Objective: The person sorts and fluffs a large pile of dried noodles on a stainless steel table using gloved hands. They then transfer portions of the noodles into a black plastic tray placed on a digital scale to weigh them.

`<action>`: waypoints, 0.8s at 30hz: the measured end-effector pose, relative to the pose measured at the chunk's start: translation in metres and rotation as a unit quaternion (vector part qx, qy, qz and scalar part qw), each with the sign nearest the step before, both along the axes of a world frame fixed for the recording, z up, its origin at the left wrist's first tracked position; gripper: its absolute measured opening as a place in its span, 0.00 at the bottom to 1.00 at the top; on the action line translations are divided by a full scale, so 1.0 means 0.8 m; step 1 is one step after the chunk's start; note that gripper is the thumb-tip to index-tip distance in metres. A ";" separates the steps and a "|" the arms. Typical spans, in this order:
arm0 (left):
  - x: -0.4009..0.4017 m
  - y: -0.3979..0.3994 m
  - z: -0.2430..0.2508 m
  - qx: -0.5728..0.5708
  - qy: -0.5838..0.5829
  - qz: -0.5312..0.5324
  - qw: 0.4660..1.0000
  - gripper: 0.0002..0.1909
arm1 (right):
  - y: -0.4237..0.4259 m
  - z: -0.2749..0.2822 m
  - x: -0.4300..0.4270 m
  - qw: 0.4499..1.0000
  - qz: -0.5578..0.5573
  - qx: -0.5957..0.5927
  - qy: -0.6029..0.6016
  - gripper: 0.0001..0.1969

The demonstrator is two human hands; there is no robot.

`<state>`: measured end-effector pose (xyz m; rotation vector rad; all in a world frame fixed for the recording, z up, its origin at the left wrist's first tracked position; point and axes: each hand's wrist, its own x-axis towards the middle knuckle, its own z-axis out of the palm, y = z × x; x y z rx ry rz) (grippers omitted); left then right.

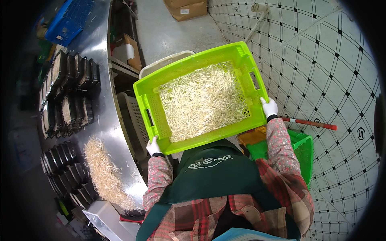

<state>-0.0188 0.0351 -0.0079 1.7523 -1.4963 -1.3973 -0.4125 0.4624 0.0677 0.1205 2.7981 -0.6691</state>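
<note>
A lime-green plastic crate (193,150) is held up in front of my apron, slightly tilted in the view. Across its bottom lies a layer of pale bean sprouts (205,102). My left hand (153,146), in a white glove, grips the crate's near left corner. At the right end, my right hand (269,107), gloved the same way, holds the rim just below the handle slot. The fingers of both hands are partly hidden by the crate wall.
A steel table (105,120) runs along the left. On it are a long heap of sprouts (105,174), stacked black trays (69,78), more black trays (63,171) and a blue basket (68,22). A green crate (303,153) and a red pole (313,123) are at right.
</note>
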 end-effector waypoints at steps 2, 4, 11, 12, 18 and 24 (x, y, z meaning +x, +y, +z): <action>0.020 -0.011 0.005 0.033 -0.001 0.030 0.999 0.14 | -0.022 0.013 0.024 0.999 0.028 -0.014 0.007 0.21; 0.042 -0.030 0.014 0.032 0.029 0.051 0.998 0.14 | -0.026 -0.016 0.044 0.998 0.043 -0.049 0.018 0.22; 0.058 -0.023 -0.013 -0.008 -0.024 0.050 0.998 0.10 | -0.043 -0.066 0.033 0.998 0.026 -0.025 -0.055 0.23; 0.050 -0.016 -0.015 0.015 -0.024 0.034 0.999 0.11 | -0.036 -0.080 0.033 0.997 0.024 -0.018 -0.072 0.24; 0.093 -0.002 -0.070 0.015 -0.016 0.033 0.999 0.13 | -0.040 -0.121 0.038 0.996 0.070 0.048 0.015 0.29; 0.081 0.016 -0.052 0.002 -0.049 0.037 0.998 0.12 | -0.189 -0.078 0.034 0.906 0.379 -0.076 0.172 0.30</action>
